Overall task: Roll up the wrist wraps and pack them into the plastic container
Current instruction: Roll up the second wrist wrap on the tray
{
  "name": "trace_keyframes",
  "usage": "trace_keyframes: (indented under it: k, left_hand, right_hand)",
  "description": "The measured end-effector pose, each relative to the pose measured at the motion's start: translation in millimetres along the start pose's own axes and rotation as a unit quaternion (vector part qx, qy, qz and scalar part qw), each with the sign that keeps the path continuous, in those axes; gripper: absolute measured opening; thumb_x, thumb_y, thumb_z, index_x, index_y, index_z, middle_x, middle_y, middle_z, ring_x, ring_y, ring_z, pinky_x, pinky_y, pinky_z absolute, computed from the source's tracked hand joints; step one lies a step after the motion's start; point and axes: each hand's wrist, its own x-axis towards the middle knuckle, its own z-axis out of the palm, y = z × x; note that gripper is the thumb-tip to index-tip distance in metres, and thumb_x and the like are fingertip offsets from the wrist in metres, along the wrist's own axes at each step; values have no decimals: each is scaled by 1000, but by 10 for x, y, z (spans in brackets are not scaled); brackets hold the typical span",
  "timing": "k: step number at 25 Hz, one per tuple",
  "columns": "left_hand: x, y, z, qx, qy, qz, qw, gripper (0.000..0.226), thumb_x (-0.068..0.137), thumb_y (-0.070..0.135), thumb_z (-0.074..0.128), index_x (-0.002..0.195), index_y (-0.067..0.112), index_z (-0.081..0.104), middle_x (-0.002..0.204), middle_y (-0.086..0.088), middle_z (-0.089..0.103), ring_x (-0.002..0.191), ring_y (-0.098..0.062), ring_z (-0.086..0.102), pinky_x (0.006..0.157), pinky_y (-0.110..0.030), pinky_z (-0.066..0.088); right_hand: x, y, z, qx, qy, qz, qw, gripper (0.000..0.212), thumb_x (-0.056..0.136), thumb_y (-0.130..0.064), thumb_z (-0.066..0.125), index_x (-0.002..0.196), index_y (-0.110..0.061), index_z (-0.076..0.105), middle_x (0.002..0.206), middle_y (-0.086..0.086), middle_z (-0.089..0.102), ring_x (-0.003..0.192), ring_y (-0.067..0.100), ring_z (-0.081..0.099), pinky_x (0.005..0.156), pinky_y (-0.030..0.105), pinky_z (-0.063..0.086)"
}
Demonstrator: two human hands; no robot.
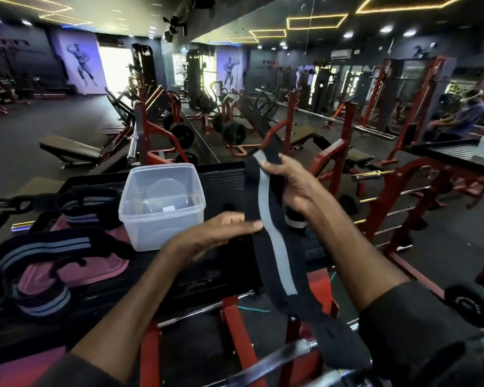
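Note:
A long black wrist wrap (274, 247) with a grey centre stripe hangs unrolled between my hands, its lower end trailing toward me. My right hand (288, 180) pinches it near the top end. My left hand (224, 230) grips its left edge lower down. The clear plastic container (162, 208) stands open and empty on the black ribbed platform (221, 174), just left of my hands. Several more black wraps with grey-blue stripes (45, 247) lie heaped at the left, partly on the pink lid (76, 272).
The platform sits on a red steel rack (235, 325) with chrome bars below. Red weight racks (403, 208) stand to the right, benches and machines behind. A person in blue (458, 118) sits far right.

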Motion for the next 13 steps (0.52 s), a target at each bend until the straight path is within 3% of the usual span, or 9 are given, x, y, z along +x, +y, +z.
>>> trace_keyframes:
  k: [2,4,6,8,10,13]
  left_hand:
    - [68,-281,-167,63,-31,-60,996,16,98,30,62,112,26,70,116,14,73,115,-1,64,101,-24,47]
    - [171,-518,-321,45,4,-82,996,25,89,43,72,112,35,68,121,16,68,125,-10,56,111,-36,43]
    - [319,-634,-398,-81,62,-82,991,42,77,58,76,112,34,71,116,9,71,116,-16,60,106,-37,44]
    - [468,-626,-371,-155,80,-77,982,46,86,62,60,116,29,70,110,2,74,107,-19,65,100,-38,46]
    - [601,-565,-297,-197,97,-68,973,44,96,53,51,122,22,69,112,-5,74,104,-22,68,95,-39,52]
    - [816,-504,-204,-277,169,-20,946,40,97,35,59,125,8,68,118,-16,72,107,-28,68,99,-43,53]
  right_hand:
    - [-57,351,-74,5,3,29,1000,37,83,5,67,119,-4,65,111,17,72,99,30,70,95,43,56]
    - [-118,639,-141,5,7,50,999,44,80,8,68,123,0,61,113,20,69,95,29,70,93,40,56]
    - [-181,790,-175,14,9,53,998,38,82,9,67,118,-3,62,108,19,69,87,24,71,88,36,58]
    - [-198,874,-209,24,2,57,998,39,80,8,69,118,-2,63,108,19,71,89,26,71,92,39,57]
    - [-191,933,-252,23,-19,62,998,51,77,5,72,127,3,60,115,22,69,100,31,69,101,45,52]
    - [-188,995,-316,-11,-47,75,996,50,80,9,70,129,0,62,121,23,69,110,34,67,105,46,51]
